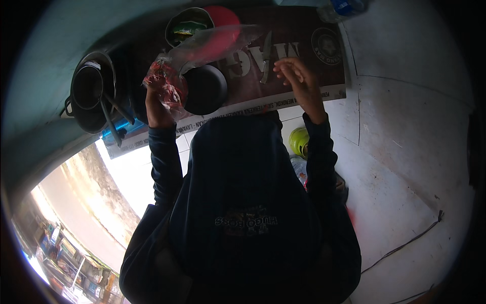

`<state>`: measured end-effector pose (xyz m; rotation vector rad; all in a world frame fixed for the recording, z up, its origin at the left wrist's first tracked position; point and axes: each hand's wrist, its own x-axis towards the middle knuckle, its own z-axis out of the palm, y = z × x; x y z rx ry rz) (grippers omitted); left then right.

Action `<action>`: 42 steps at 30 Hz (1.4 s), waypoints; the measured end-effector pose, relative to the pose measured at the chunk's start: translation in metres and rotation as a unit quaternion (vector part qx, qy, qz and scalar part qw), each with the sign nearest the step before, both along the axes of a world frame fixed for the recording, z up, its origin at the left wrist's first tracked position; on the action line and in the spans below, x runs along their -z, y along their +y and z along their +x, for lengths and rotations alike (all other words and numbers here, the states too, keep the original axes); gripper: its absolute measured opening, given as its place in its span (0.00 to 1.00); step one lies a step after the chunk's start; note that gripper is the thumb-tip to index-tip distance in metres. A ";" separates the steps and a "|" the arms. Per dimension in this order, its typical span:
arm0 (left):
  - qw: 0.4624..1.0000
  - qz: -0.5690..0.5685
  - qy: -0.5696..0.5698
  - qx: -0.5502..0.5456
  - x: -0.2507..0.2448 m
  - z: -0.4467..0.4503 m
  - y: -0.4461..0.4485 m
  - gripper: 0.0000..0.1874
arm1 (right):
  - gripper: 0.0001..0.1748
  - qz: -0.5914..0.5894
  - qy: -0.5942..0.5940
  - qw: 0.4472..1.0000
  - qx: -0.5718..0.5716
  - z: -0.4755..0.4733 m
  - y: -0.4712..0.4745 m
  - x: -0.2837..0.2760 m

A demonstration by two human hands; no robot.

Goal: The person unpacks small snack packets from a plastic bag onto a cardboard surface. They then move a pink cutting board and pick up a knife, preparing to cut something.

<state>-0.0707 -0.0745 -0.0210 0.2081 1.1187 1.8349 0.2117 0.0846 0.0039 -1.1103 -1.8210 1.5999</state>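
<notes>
In my left hand (153, 81) I hold a clear plastic bag (171, 89) with red contents, perhaps chillies; its loose, see-through upper part stretches right over a red plate or lid. Just right of the bag's filled part lies a round black bowl or plate (205, 89). My right hand (298, 74) hovers at the table's right part, fingers apart and somewhat curled, holding nothing. Beside its fingertips a knife (267, 57) rests on the dark printed table cover (239, 81).
A pot (190, 15) holding a green packet stands at the back, against the red plate or lid (224, 28). Black pans (89, 95) with protruding handles are at the left. A plastic bottle (341, 9) is at the back right. A green gas cylinder (299, 141) stands below the table.
</notes>
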 end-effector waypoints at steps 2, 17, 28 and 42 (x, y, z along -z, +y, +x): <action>1.000 -0.006 -0.015 0.005 0.002 0.003 0.001 0.29 | 0.18 0.019 -0.212 0.972 -0.095 0.003 -0.012 0.099; 1.000 0.000 -0.003 -0.015 -0.008 0.003 -0.003 0.31 | 0.26 0.013 -0.449 0.893 -0.018 0.025 -0.062 0.287; 0.995 0.030 -0.092 0.002 0.005 0.001 -0.005 0.28 | 0.19 -0.033 0.080 0.990 0.112 -0.058 0.009 0.153; 0.990 0.025 -0.025 0.138 -0.028 0.024 0.012 0.31 | 0.31 -0.077 0.082 0.952 0.284 -0.042 0.000 0.051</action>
